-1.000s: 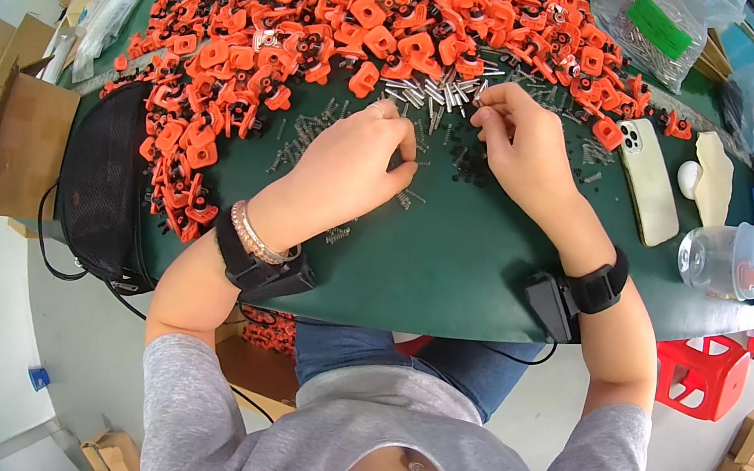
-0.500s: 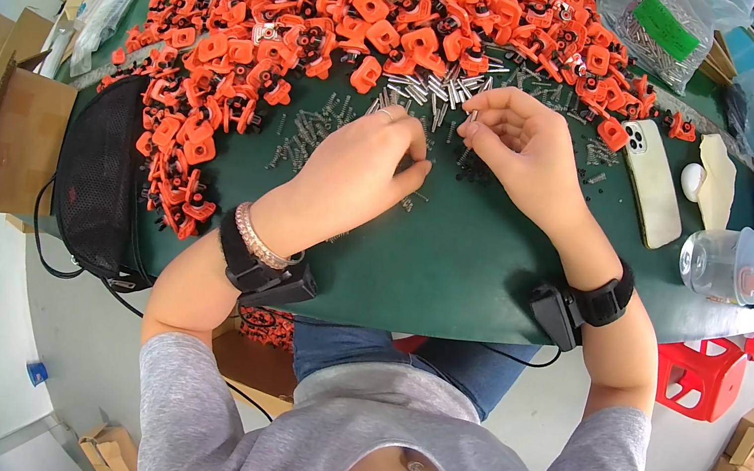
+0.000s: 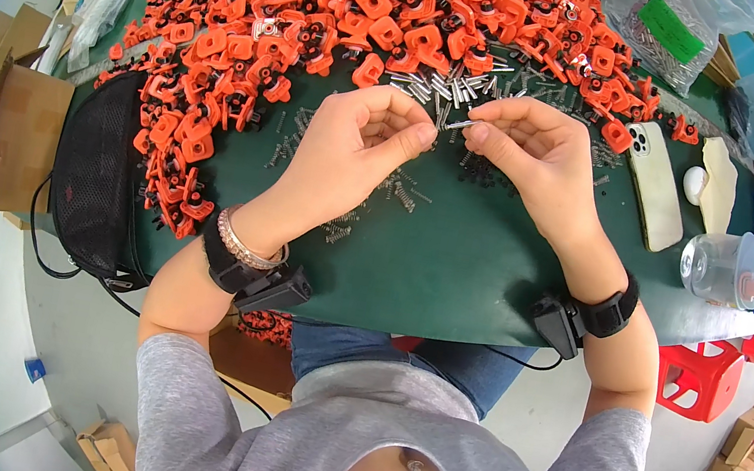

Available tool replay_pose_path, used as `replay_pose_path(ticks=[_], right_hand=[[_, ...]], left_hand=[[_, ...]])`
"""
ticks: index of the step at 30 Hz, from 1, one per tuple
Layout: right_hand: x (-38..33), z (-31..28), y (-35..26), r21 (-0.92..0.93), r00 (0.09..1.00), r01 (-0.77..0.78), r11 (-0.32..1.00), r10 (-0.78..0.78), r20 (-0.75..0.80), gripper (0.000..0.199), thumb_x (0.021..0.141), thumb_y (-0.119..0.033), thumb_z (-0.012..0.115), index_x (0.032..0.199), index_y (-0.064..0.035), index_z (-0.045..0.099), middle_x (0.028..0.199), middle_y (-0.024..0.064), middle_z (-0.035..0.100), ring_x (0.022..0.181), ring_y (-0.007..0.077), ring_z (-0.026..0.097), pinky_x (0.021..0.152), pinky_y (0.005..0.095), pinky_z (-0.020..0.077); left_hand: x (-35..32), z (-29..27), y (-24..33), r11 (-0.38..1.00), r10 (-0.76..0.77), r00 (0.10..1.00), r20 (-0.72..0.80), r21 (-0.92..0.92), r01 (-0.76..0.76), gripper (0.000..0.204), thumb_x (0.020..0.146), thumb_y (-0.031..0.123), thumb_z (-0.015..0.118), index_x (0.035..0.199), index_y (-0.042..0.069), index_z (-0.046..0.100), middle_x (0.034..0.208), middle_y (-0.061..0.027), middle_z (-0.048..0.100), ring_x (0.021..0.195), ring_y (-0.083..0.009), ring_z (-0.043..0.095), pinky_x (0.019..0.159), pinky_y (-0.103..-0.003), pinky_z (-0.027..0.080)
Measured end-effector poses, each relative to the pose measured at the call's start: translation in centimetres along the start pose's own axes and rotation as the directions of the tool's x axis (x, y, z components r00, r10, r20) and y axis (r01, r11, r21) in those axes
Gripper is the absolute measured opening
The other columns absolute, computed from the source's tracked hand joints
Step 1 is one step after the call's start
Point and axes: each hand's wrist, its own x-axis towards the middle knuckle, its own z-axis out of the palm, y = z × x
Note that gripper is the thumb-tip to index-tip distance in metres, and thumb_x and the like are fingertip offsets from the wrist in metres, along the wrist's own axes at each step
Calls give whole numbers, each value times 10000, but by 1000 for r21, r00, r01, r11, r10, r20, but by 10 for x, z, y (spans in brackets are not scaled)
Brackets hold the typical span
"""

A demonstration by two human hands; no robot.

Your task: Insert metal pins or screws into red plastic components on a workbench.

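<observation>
Your right hand [image 3: 532, 157] pinches a small metal pin [image 3: 458, 124] at the frame's centre top, a narrow grip between thumb and forefinger. Your left hand [image 3: 357, 146] meets it from the left, its fingers curled and fingertips touching the pin's other end. Both hover above the green worktop [image 3: 453, 259]. Loose pins [image 3: 444, 86] and a heap of orange plastic parts [image 3: 337, 6] lie just beyond. A phone [image 3: 658, 184] rests at the right.

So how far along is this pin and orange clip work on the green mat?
Done: cannot tell which orange parts are finished; the big pile looks alike. In hand: the right hand pinches a small metal pin, and the left hand meets it. Left: many loose pins and springs lie on the mat.
</observation>
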Motion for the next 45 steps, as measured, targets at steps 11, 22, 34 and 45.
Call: replay_pose_path(ticks=[11, 22, 34, 45], right_hand=[[-2, 7, 4, 48, 998, -8, 999, 6, 55, 153, 798, -39, 638, 936, 26, 622, 845, 41, 641, 771, 69, 595, 702, 196, 486], [-5, 9, 2, 66, 996, -30, 997, 24, 81, 136, 798, -24, 634, 918, 31, 602, 828, 34, 622, 772, 67, 586, 695, 198, 482], [-8, 11, 1, -34, 996, -20, 999, 23, 81, 140, 850, -79, 574, 928, 35, 602, 814, 21, 610, 726, 42, 550, 651, 182, 458], [-5, 10, -2, 86, 997, -38, 996, 32, 67, 164, 857, -70, 555, 978, 40, 552, 731, 15, 587, 629, 45, 526, 584, 187, 437]], left_hand=[[-1, 4, 2, 998, 6, 1000, -18, -62, -7, 115, 837, 107, 620, 846, -4, 596, 764, -9, 617, 696, -43, 553, 642, -187, 445], [-4, 7, -2, 989, 146, 989, -13, 31, -145, 143, 774, -9, 657, 895, -7, 582, 856, -41, 611, 793, -86, 594, 736, -221, 484], [-7, 8, 1, 960, 228, 974, -1, 167, -224, 211, 728, -9, 700, 906, 4, 588, 836, -24, 609, 733, -66, 564, 648, -200, 446], [-5, 8, -4, 931, 312, 947, -77, 224, -289, 242, 680, 3, 715, 897, 38, 611, 755, -36, 613, 658, -103, 574, 592, -226, 464]])
